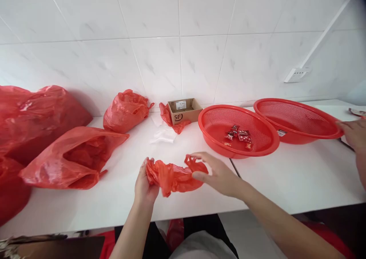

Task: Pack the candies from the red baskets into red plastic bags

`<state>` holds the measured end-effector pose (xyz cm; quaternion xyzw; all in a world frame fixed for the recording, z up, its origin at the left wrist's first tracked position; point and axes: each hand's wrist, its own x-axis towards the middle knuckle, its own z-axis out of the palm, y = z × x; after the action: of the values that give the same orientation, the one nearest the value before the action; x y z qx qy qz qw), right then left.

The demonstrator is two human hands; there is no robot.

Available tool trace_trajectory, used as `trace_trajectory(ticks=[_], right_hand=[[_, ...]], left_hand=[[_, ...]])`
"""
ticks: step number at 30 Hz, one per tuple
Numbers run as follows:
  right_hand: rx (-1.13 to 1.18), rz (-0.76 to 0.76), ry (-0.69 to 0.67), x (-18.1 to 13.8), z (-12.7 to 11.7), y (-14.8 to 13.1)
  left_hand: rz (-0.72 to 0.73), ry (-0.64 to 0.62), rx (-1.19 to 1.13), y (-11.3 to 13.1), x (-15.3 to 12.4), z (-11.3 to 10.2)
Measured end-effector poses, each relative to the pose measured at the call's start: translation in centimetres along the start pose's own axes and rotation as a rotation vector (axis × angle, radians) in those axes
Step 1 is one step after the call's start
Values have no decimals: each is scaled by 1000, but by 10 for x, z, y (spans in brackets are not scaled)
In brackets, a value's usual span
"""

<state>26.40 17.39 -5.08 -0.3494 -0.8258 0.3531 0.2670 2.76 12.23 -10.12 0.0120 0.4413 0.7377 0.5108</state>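
Note:
A crumpled red plastic bag (pixel 180 178) is stretched between my two hands, above the white table near its front edge. My left hand (pixel 146 184) is closed around the bag's left end, with part of the fingers hidden behind the plastic. On the other end, my right hand (pixel 215 173) pinches the bag between thumb and fingers. Just beyond my right hand stands a red plastic basket (pixel 210 143) with several small wrapped snack packets (pixel 238 134) lying in it.
Several red bags (pixel 126 110) sit at the left, one bag (pixel 82 156) lying open. A small cardboard box (pixel 185 112) rests on red plastic by the wall. Another red basket (pixel 297 135) stands at the right, with a co-worker's hand (pixel 356 135) at its rim.

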Motion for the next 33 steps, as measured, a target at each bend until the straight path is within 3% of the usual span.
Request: trace_trajectory(ticks=[3, 5, 7, 12, 16, 18, 20, 23, 25, 27, 31, 33], right_hand=[[136, 119, -140, 3, 30, -3], [189, 125, -136, 4, 40, 4], [272, 86, -23, 5, 39, 13], [538, 106, 431, 1, 14, 33], [643, 101, 461, -2, 9, 29], [632, 43, 373, 0, 14, 18], [620, -35, 275, 3, 21, 2], [623, -127, 223, 9, 30, -21], [621, -156, 260, 10, 32, -28], [629, -141, 296, 8, 28, -29], [720, -41, 354, -1, 14, -22], [773, -11, 380, -5, 10, -21]], left_hand=[[63, 71, -61, -4, 4, -3], [127, 107, -76, -1, 7, -11], [219, 156, -71, 6, 11, -25], [363, 232, 58, 29, 13, -73], [495, 181, 243, 47, -6, -83], [653, 102, 427, 52, -25, -71], [781, -83, 730, 50, -45, -53], [737, -421, 1156, 32, -64, -32], [746, -525, 1291, 18, -65, -30], [818, -468, 1272, 10, -60, -36], [957, -84, 1021, 17, -43, -56], [930, -7, 988, 21, -30, -66]])
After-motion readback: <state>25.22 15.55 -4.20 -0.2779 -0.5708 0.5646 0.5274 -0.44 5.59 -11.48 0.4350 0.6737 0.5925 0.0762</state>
